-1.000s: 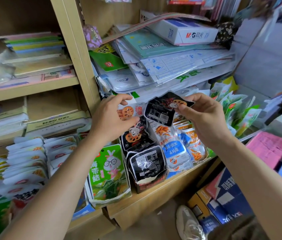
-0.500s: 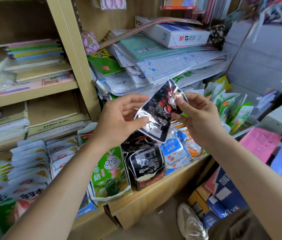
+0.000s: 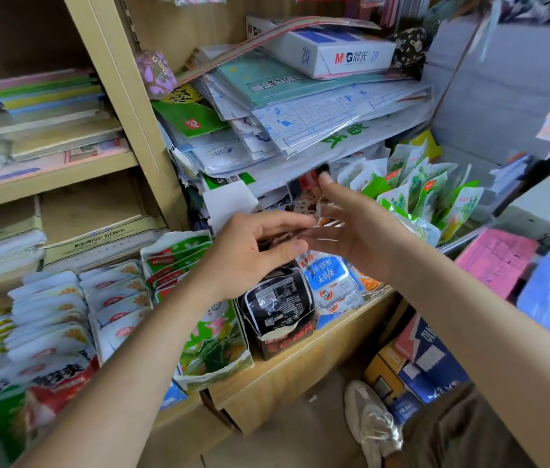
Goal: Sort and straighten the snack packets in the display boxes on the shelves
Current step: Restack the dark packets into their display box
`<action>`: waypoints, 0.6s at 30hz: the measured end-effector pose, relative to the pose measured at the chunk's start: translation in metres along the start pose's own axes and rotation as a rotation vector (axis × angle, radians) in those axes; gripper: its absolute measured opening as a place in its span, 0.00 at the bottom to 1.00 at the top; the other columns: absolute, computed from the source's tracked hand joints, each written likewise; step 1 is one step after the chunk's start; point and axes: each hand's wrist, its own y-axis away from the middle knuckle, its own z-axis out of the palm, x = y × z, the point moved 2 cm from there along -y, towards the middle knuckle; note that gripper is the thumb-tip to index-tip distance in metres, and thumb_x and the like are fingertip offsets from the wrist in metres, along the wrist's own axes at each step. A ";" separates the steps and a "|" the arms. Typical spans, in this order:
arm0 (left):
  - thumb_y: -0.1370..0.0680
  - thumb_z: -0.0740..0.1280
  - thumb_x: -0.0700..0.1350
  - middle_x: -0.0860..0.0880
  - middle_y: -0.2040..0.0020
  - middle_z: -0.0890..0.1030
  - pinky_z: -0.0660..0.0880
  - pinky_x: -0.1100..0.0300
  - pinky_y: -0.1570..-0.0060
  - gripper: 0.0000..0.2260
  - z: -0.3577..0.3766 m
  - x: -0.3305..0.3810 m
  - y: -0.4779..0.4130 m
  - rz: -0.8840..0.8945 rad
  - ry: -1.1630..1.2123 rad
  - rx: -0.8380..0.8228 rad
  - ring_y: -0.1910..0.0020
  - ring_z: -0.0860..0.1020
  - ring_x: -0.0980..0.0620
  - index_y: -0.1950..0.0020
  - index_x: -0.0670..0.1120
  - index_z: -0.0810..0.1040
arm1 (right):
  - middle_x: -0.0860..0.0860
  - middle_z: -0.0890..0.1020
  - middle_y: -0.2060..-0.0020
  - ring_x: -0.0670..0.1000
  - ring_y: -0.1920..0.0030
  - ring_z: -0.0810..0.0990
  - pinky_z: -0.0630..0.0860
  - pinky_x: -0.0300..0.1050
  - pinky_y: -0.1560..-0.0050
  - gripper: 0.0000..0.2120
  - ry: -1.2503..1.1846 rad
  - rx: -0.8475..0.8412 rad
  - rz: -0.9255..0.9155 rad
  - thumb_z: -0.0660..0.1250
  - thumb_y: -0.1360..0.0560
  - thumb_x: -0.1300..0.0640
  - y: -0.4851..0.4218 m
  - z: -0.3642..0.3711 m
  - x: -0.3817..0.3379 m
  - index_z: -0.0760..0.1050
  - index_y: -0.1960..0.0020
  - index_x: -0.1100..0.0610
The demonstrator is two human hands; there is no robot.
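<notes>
On the wooden shelf (image 3: 300,364), in front of the person, several display boxes of snack packets are set side by side. A black snack packet (image 3: 302,194) is held up in the air between the two hands, above the boxes and just below a sagging stack of plastic-wrapped paper forms (image 3: 317,109); it is blurred by motion and its print cannot be read. The left hand (image 3: 250,255) is seen with its fingers curled towards the thumb, and a dark edge of the packet appears to be pinched between them. The right hand (image 3: 358,231) is spread wide, its fingers straight and blurred, with the thumb tip raised against the upper part of the packet; a firm grip on that side cannot be made out. Directly under the hands a black display box (image 3: 285,344) is placed at the shelf's front edge, filled with upright black packets (image 3: 277,300). Just to its right, blue-and-white packets (image 3: 331,282) are leaned together. Further right, green packets (image 3: 419,190) are stood loosely in a clear box. To the left of the black box, a green display box (image 3: 214,352) with a torn front is found, and beyond it rows of white packets (image 3: 47,315) are lined up. An M&G paper box (image 3: 334,52) is laid on top of the paper stack. A pale shoe (image 3: 371,422) is seen on the floor below.
</notes>
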 end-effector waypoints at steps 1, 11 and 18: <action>0.23 0.72 0.39 0.56 0.38 0.82 0.73 0.62 0.33 0.17 0.000 -0.001 0.001 -0.006 0.004 -0.063 0.36 0.79 0.59 0.36 0.52 0.79 | 0.61 0.77 0.47 0.61 0.56 0.82 0.82 0.52 0.54 0.21 0.003 0.007 -0.015 0.73 0.26 0.51 -0.002 -0.002 0.003 0.72 0.40 0.63; 0.30 0.80 0.47 0.64 0.47 0.84 0.74 0.62 0.44 0.18 -0.063 -0.018 0.025 -0.145 -0.396 -0.147 0.43 0.80 0.63 0.42 0.58 0.83 | 0.57 0.85 0.51 0.60 0.50 0.85 0.82 0.56 0.53 0.14 0.106 0.159 -0.252 0.64 0.21 0.71 -0.013 -0.029 -0.003 0.75 0.42 0.56; 0.34 0.76 0.59 0.66 0.54 0.82 0.77 0.61 0.53 0.17 -0.053 -0.029 0.032 -0.107 -0.559 -0.146 0.52 0.80 0.63 0.46 0.61 0.84 | 0.50 0.86 0.57 0.54 0.51 0.85 0.82 0.53 0.53 0.14 0.110 0.082 -0.433 0.63 0.20 0.71 -0.009 -0.024 -0.009 0.74 0.41 0.55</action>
